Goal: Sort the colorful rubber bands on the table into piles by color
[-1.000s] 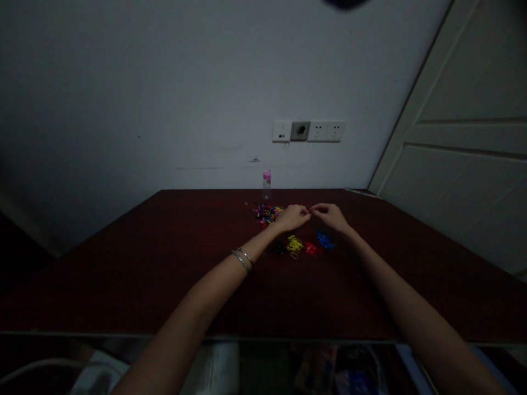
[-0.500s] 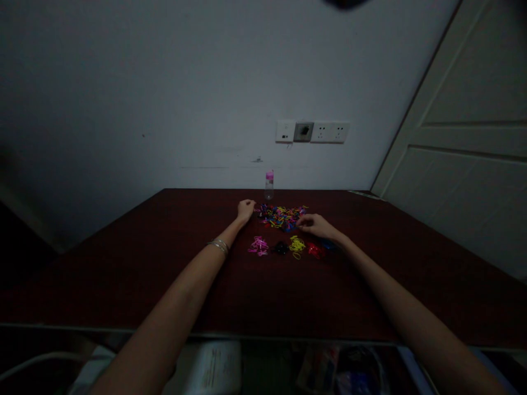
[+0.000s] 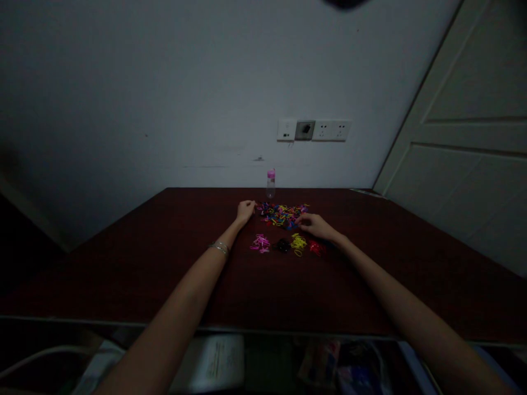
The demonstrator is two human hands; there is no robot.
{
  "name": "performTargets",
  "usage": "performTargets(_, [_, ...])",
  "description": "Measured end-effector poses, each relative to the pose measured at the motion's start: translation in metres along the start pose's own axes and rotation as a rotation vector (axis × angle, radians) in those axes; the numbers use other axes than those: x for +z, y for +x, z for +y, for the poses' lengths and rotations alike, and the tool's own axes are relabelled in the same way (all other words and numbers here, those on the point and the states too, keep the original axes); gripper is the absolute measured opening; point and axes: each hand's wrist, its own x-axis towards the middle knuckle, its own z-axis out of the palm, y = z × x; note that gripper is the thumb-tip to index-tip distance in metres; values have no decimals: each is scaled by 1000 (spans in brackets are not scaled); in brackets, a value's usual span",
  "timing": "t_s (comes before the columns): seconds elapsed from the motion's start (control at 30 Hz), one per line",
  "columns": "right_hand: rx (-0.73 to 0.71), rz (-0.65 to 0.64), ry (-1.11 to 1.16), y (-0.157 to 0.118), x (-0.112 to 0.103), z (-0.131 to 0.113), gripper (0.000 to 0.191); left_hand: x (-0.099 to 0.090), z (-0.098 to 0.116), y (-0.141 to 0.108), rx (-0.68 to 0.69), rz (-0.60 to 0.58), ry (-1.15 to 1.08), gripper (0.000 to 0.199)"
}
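A mixed heap of small coloured rubber bands (image 3: 284, 215) lies on the dark red table. At its left edge rests my left hand (image 3: 246, 210), a bracelet on that wrist; its fingers are drawn together, and anything in them is too small to see. My right hand (image 3: 315, 225) reaches the heap's right edge with thumb and fingers pinched, their contents unclear. Nearer me, sorted by colour, sit a pink pile (image 3: 261, 243), a black pile (image 3: 282, 245), a yellow pile (image 3: 298, 244) and a red pile (image 3: 317, 247), the last just below my right hand.
A small clear bottle with a pink cap (image 3: 270, 184) stands behind the heap, close to the wall. Wall sockets (image 3: 325, 130) are above the table (image 3: 123, 263). An open space under its front edge holds a white package (image 3: 220, 362) and other items.
The view has shifted slightly. My right hand has moved a little over the heap's right edge, and the blue bands by its wrist are now hidden. My left hand stays nearly still.
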Motion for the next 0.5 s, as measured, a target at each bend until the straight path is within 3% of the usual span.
performTargets(0.33, [14,28,-81,-1,-1,-5,19,0,0,-1,-7,-12,11,30])
performTargets(0.5, [42,15,-5,0,-8,-1,17,-1,2,-1,-15,-13,30,29])
